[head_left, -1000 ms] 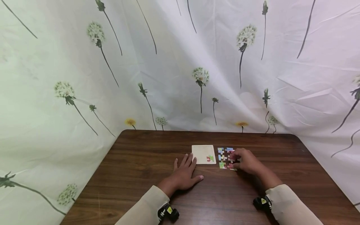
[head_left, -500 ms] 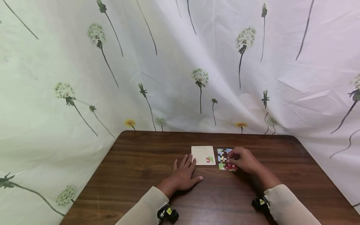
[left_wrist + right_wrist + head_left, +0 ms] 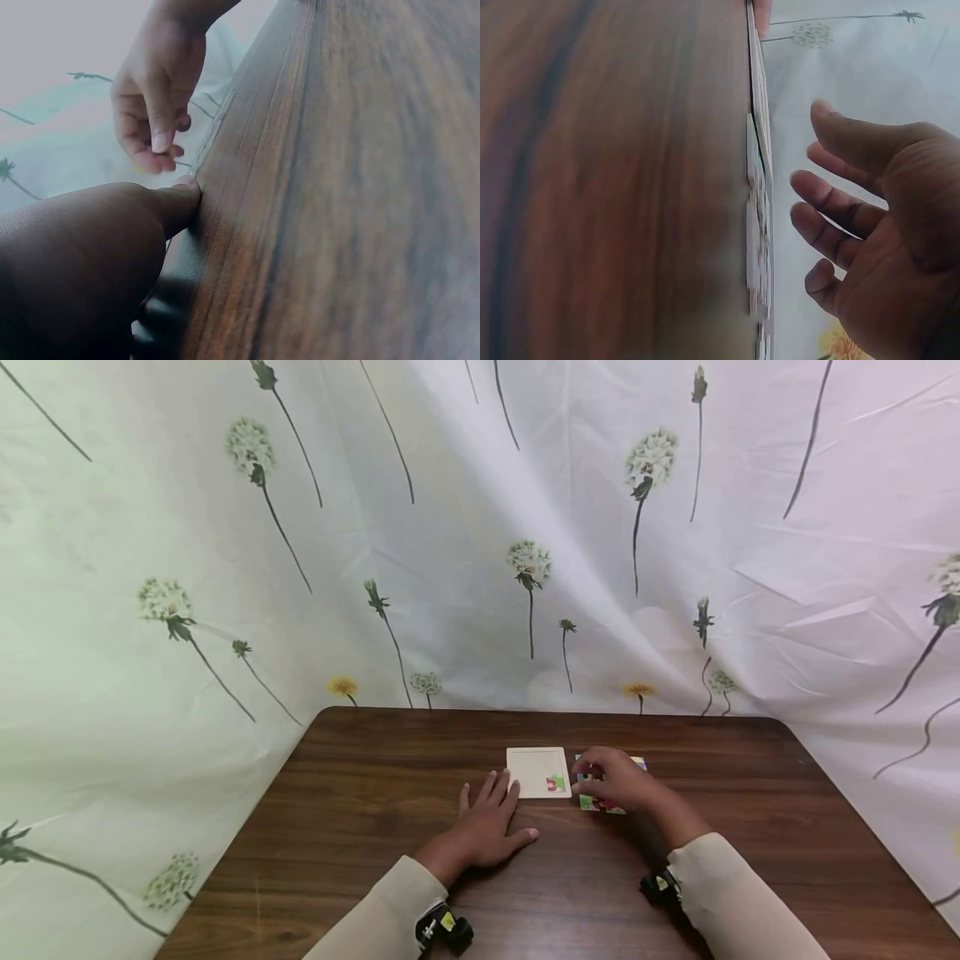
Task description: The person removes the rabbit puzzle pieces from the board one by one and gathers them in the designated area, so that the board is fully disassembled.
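Observation:
My left hand point(image 3: 483, 827) lies flat on the table with spread fingers, its fingertips at the left edge of a pale square puzzle board point(image 3: 528, 768). One red-and-green puzzle piece point(image 3: 555, 783) sits in the board's lower right corner. Over the loose puzzle pieces point(image 3: 600, 807), just right of the board, hovers my right hand point(image 3: 621, 778), which hides most of them. In the right wrist view the right thumb and bent fingers point(image 3: 829, 193) stand apart above the pieces' edges point(image 3: 756, 247), and nothing shows between them.
The brown wooden table point(image 3: 375, 768) extends all around the board. A white cloth point(image 3: 450, 527) printed with dandelions hangs behind it. Small black cameras point(image 3: 446, 927) are strapped at both wrists beside the sleeves point(image 3: 382, 910).
My right hand has moved left across the loose pieces, close to the board's right edge. The left hand stays at the board's left edge. The single piece in the corner has not moved.

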Motion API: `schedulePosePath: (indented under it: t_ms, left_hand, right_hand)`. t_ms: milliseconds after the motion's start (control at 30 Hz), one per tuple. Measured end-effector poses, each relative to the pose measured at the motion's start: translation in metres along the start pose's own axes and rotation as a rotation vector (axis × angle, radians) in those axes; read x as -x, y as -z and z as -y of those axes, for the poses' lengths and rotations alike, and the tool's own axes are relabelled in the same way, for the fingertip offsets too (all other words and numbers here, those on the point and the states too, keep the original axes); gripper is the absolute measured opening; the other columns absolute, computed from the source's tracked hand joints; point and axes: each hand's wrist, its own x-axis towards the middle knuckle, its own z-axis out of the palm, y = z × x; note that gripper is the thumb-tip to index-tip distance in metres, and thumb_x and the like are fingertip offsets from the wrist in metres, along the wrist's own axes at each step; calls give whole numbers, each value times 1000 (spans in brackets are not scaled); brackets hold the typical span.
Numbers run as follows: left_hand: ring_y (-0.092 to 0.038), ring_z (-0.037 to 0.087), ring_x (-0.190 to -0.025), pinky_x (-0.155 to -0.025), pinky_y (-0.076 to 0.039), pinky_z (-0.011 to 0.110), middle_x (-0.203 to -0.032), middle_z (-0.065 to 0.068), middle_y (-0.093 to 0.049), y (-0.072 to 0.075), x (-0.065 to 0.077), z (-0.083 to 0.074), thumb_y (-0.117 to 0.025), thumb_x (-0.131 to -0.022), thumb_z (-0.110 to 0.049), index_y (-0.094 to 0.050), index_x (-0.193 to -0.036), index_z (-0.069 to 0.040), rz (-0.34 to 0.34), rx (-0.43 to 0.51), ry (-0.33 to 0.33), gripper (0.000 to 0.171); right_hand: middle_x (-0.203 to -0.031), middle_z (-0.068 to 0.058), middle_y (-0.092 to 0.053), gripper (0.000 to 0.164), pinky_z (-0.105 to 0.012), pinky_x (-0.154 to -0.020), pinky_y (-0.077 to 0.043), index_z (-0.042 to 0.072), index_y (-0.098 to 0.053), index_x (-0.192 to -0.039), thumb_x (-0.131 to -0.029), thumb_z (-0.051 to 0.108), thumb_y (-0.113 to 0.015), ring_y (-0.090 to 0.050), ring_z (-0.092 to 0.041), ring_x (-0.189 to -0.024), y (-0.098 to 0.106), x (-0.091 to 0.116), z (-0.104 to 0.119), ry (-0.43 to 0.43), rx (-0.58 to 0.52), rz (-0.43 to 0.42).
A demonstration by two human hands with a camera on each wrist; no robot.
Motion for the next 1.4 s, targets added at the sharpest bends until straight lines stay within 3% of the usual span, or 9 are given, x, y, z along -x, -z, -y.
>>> schedulePosePath:
  t_ms: [300, 467, 667, 833, 1133, 1400]
  left_hand:
    - [-10, 37, -173, -132, -5, 75, -185, 13, -13, 0, -1, 1, -52, -108, -68, -27, -175, -11, 2, 0, -7, 91]
    - [-10, 37, -173, -132, -6, 75, -185, 13, -13, 1, 0, 3, -51, -108, -68, -26, -175, -11, -3, 2, -15, 91]
    - [-11, 37, -173, -132, -7, 75, -185, 13, -14, 1, 0, 5, -50, -108, -69, -26, -175, -11, -5, -5, -8, 92]
    - [-12, 37, -173, -131, -7, 76, -185, 13, -14, 0, -2, 5, -50, -108, -70, -26, -175, -11, -6, -15, -21, 92]
    - [-12, 37, -173, -131, -8, 76, -185, 13, -14, -1, -2, 4, -50, -108, -69, -27, -175, -12, -2, -19, -21, 91]
    - [-12, 38, -173, -131, -7, 76, -185, 14, -15, 2, 2, 1, -52, -108, -67, -27, -175, -10, 5, 0, -20, 91]
  right_hand:
    - [-116, -8, -74, 26, -47, -93, -57, 8, -78, -121, -96, 13, -85, -66, -24, -106, -6, -19, 13, -91, 29, 61]
    - [-119, -9, -74, 33, -51, -96, -57, 9, -78, -123, -92, 11, -89, -65, -26, -110, -8, -27, 17, -118, 16, 79]
    - [-122, -8, -75, 41, -46, -93, -57, 10, -79, -122, -85, 11, -95, -64, -25, -108, -13, -35, 19, -109, 13, 122]
    - [-119, -6, -76, 39, -42, -88, -57, 11, -80, -120, -84, 8, -95, -63, -21, -99, -15, -39, 19, -136, 26, 128]
    - [-115, -5, -77, 37, -41, -85, -58, 12, -82, -116, -82, 7, -96, -65, -21, -99, -16, -41, 20, -160, 67, 128]
    - [-107, -7, -78, 37, -37, -86, -56, 7, -81, -114, -80, 5, -96, -66, -19, -95, -17, -41, 20, -77, 75, 142]
